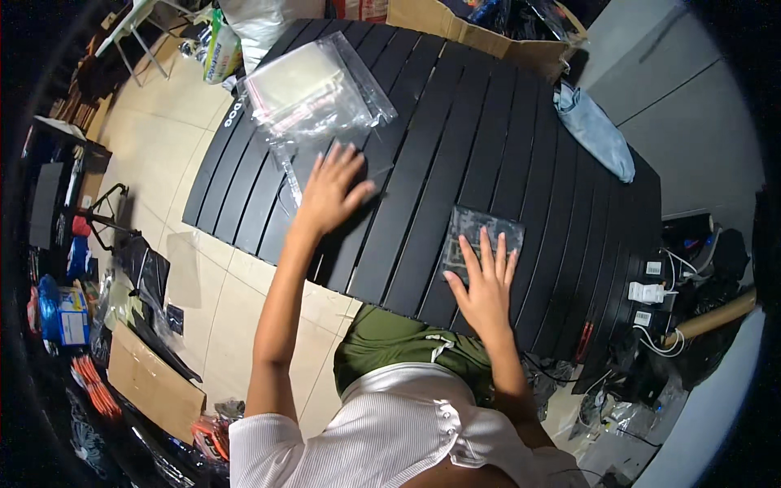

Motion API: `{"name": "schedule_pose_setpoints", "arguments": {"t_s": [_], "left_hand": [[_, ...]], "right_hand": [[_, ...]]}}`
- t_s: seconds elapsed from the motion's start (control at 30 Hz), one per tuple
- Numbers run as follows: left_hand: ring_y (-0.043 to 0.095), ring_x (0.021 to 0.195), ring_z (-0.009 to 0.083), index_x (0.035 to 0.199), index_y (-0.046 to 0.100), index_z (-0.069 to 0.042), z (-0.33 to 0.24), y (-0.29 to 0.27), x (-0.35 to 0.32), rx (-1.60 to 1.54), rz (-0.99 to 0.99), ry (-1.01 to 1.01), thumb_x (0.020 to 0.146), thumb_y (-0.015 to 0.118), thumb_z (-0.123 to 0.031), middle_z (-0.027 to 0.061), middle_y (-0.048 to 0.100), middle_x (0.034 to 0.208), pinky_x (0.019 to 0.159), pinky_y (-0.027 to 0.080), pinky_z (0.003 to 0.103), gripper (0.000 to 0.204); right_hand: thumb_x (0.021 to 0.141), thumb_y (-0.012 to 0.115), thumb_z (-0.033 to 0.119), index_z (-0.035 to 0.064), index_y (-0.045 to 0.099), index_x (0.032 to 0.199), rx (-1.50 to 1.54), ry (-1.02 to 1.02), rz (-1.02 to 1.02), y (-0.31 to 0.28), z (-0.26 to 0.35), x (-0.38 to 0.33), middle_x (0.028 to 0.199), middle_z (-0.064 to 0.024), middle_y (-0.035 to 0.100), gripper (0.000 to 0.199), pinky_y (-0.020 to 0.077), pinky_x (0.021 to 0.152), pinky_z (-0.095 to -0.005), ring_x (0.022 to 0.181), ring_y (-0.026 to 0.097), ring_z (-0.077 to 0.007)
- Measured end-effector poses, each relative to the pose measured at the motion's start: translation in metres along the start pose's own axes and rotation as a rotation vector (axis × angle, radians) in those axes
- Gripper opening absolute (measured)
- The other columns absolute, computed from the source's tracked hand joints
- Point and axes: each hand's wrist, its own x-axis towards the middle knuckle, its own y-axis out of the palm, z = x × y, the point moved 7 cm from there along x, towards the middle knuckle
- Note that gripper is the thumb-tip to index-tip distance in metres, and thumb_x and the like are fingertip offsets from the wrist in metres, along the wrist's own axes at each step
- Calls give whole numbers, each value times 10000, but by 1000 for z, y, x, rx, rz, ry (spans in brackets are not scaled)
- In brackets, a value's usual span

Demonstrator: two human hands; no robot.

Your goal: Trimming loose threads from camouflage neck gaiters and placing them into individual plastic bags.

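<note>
In the head view, the person sat at a black slatted desk (455, 130). The left hand (329, 191) was stretched forward, fingers spread wide and flat, its grip closed on nothing; the palm pressed on a single clear plastic bag (325, 163) that lay at the near edge of a loose pile of clear plastic bags (313, 85) at the far left of the desk. The right hand (486, 281) lay flat as well, fingers splayed, grip wide and holding nothing, resting on a small dark packet (480, 236) close to the near edge of the desk. What the packet contained could not be told.

A crumpled grey-blue cloth (598, 130) lay at the far right of the desk, well apart from both hands, and an open cardboard box (480, 37) stood at the far edge. On the tiled floor (175, 163) to the left were a flattened piece of cardboard (150, 382) and other clutter.

Judging from this, the slick bags could slide as a bunch if the left hand dragged one, pulling neighbours off the left edge. The dark packet sat near the desk's rim, so a careless pull toward the body could tip it into the lap.
</note>
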Motion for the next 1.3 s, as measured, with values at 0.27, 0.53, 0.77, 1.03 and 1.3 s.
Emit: {"name": "schedule_pose_setpoints", "arguments": {"t_s": [0.27, 0.53, 0.77, 1.03, 1.3], "left_hand": [[329, 1272, 275, 1285, 412, -60, -129, 6, -57, -130, 139, 310, 716, 539, -608, 132, 396, 1338, 1051, 234, 439, 801], [288, 1300, 263, 1333, 355, -100, -186, 0, -104, -173, 431, 527, 697, 614, -451, 88, 325, 1396, 1061, 211, 451, 771], [518, 1123, 242, 1217, 501, -69, -168, -52, -90, -645, 334, 261, 696, 615, -74, 104, 551, 1193, 936, 422, 351, 533], [372, 1246, 250, 1309, 399, -109, -166, -15, -123, -80, 304, 417, 711, 620, -144, 102, 417, 1323, 1035, 282, 410, 639], [622, 890, 192, 1103, 593, -61, -124, -76, -93, -437, 397, 107, 699, 625, -37, 93, 642, 998, 801, 481, 308, 406]], "right_hand": [[811, 579, 350, 123, 487, 1250, -115, 27, 42, -42, -58, -26, 1378, -118, 341, 502, 101, 1059, -530, 1305, 191, -385], [844, 537, 169, 42, 578, 1057, 251, 77, -252, -75, -49, -36, 1213, -97, 517, 251, 280, 1013, -401, 1248, 345, -324], [793, 598, 153, 54, 546, 1071, 556, -19, -391, -83, -47, -42, 1164, -99, 550, 300, 304, 994, -429, 1203, 408, -320], [585, 730, 502, 34, 311, 1345, 217, -374, 270, -33, 38, -25, 1388, -144, 310, 986, 155, 1074, -474, 1318, 225, -321], [757, 624, 39, 84, 678, 891, 765, -170, -77, -45, 23, -28, 883, -58, 668, 151, 497, 795, -373, 867, 633, -200]]}}
